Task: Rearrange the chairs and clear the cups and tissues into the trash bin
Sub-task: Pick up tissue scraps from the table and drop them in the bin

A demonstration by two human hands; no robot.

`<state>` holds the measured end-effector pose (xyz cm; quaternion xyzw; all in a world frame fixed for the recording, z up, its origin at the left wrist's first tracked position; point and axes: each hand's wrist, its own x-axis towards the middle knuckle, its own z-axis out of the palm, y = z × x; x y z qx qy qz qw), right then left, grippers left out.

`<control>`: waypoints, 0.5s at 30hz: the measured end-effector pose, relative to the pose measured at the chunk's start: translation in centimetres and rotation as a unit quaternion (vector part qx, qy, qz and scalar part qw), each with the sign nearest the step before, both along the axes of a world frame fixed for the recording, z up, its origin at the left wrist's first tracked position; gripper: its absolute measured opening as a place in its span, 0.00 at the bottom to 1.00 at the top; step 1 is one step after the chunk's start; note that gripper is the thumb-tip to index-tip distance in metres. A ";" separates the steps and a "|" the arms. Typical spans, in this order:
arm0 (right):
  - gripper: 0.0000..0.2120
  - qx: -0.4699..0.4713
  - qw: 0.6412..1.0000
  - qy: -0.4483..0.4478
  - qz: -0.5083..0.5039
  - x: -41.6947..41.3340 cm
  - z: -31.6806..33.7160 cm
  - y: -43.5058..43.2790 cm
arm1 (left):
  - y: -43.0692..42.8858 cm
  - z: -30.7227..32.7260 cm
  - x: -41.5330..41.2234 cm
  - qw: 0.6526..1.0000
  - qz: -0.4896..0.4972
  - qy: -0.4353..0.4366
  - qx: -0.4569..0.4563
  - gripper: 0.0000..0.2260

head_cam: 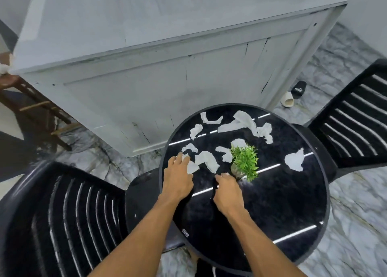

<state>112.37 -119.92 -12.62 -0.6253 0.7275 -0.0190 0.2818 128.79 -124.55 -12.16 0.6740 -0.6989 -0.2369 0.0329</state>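
Now: two hands on a tissue-strewn table

Nearest, a black slatted chair (73, 214) stands at the left of the round black table (272, 214). The left hand (178, 180) reaches out with stretched fingers touching a crumpled tissue (192, 166) near the table's left edge. The right hand (228, 191) is curled just before a small green plant (245, 161); whether it holds anything cannot be told. Beyond, more tissues (243, 121) litter the far half. A second chair (351, 119) stands on the right, a white cabinet (167, 67) behind.

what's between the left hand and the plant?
Head view: two tissue pieces on the table, a long strip beside the left hand and a smaller piece next to the plant.
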 end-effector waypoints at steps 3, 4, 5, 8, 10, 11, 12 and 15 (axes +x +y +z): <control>0.11 0.000 1.000 0.000 0.006 -0.4 -1.3 -0.3 | -0.6 -1.6 0.3 1.000 -0.023 -0.013 0.010 0.13; 0.12 -0.005 1.000 -0.004 0.006 -0.6 -1.5 -0.5 | -0.6 -1.8 0.4 1.000 -0.022 -0.014 0.014 0.06; 0.14 -0.010 1.000 -0.010 0.006 -0.7 -1.7 -0.7 | -0.4 -2.0 0.6 1.000 -0.015 -0.013 0.018 0.03; 0.16 0.001 1.000 -0.019 -0.008 -0.8 -1.7 -1.6 | 0.6 -2.4 1.0 0.999 0.030 -0.002 0.031 0.09; 0.12 0.007 0.999 -0.026 -0.022 -0.6 -1.9 -2.1 | 1.0 -1.9 1.1 0.997 0.054 0.048 0.008 0.11; 0.11 -0.001 0.999 -0.029 -0.024 -0.5 -2.0 -2.3 | 0.9 -1.3 0.9 0.995 0.057 0.080 -0.015 0.13; 0.12 -0.008 0.999 -0.030 -0.022 -0.4 -1.9 -2.3 | 0.6 -0.7 0.4 0.993 0.051 0.103 -0.034 0.15; 0.11 -0.031 0.998 -0.040 -0.022 0.1 -1.2 -2.1 | -1.8 0.2 -2.1 0.989 0.009 0.142 -0.051 0.21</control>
